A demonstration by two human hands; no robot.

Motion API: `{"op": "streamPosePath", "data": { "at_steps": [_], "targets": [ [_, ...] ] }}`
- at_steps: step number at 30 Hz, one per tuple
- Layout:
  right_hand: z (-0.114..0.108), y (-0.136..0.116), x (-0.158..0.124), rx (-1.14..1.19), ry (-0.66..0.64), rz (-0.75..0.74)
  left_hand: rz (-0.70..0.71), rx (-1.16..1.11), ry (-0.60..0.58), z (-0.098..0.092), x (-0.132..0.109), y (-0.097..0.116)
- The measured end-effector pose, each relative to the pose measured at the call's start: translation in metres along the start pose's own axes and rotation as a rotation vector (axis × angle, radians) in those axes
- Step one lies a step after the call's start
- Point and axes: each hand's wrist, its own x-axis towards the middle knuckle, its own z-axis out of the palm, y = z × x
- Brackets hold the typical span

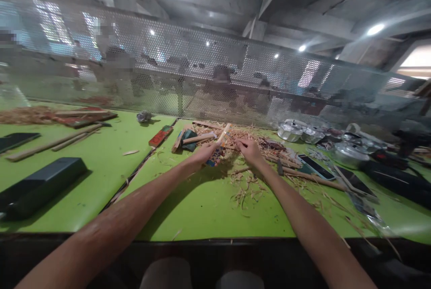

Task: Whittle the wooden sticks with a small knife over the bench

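Note:
Near the middle of the green table, my left hand (pixel 206 152) is closed around a pale, flat strip (pixel 224 133) that slants up and to the right. A small blue-and-orange patterned piece (pixel 213 161) shows beneath those fingers; whether it is joined to the strip I cannot tell. My right hand (pixel 248 149) is a short way to the right, fingers curled together over the wood shavings (pixel 247 134). What its fingertips hold, if anything, is hidden. Left of my left hand lie a wooden-handled tool (pixel 200 138) and a dark green cloth-like piece (pixel 190 140).
A red-and-green box (pixel 160 136) and a dark case (pixel 43 185) lie to the left. At right are a phone (pixel 316 167), a long wooden stick (pixel 314 176) and foil-like containers (pixel 289 131). A perforated screen (pixel 198 68) stands behind, with people beyond it.

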Motion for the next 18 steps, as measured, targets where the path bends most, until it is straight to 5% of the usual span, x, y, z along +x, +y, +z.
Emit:
{"op": "streamPosePath", "data": {
  "at_steps": [5, 18],
  "targets": [
    [0.009, -0.014, -0.006, -0.142, -0.082, -0.077, 0.036, 0.151, -0.023, 0.007, -0.004, 0.0],
    [0.012, -0.013, -0.009, -0.401, -0.013, -0.162, 0.111, 0.11, -0.008, 0.015, -0.002, -0.001]
  ]
}}
